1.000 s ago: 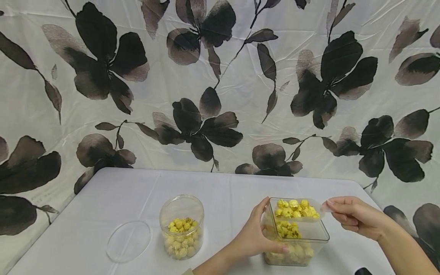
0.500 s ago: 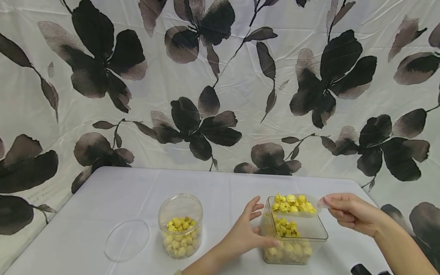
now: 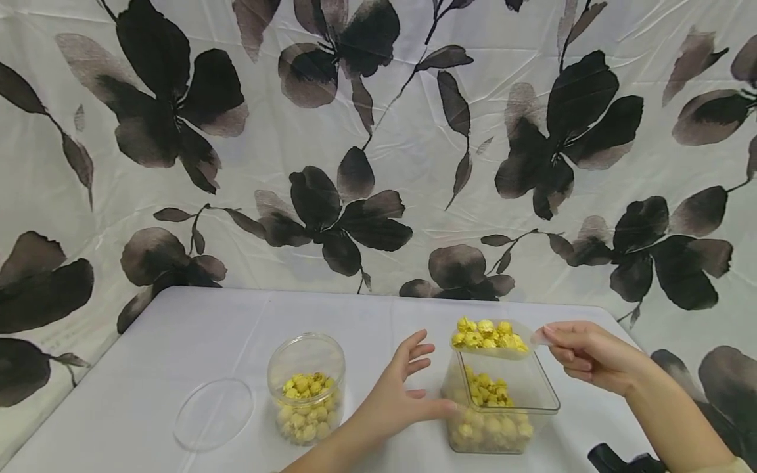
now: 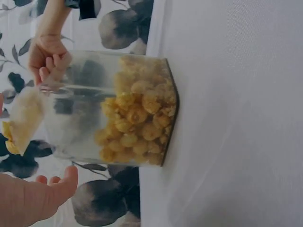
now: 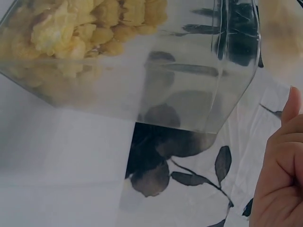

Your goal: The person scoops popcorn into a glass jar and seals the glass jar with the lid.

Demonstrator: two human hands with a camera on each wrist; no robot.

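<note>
My right hand [image 3: 594, 355] pinches the handle end of a translucent scoop [image 3: 492, 353] heaped with yellow popcorn [image 3: 487, 334]. The scoop is above the back of a clear square container [image 3: 532, 410], which has more popcorn [image 3: 491, 430] in its lower part. In the left wrist view, the scoop [image 4: 27, 116] hangs past the container's mouth. My left hand [image 3: 393, 401] is spread beside the container's left side, fingers extended and holding nothing. Its thumb is close to the wall; I cannot tell if it touches. The right wrist view catches part of the right hand [image 5: 281, 165].
Left of the hands stands a round clear jar [image 3: 305, 364], partly filled with popcorn and uncovered. A clear round lid [image 3: 214, 415] lies flat beside it. At the lower right is a dark object [image 3: 627, 460], cut off by the frame. Floral cloth [image 3: 319, 131] hangs behind the white table [image 3: 355, 315].
The loaded scoop has risen out of the square container's mouth and shifted slightly left with my right hand. My left hand has let go of the container and moved left.
</note>
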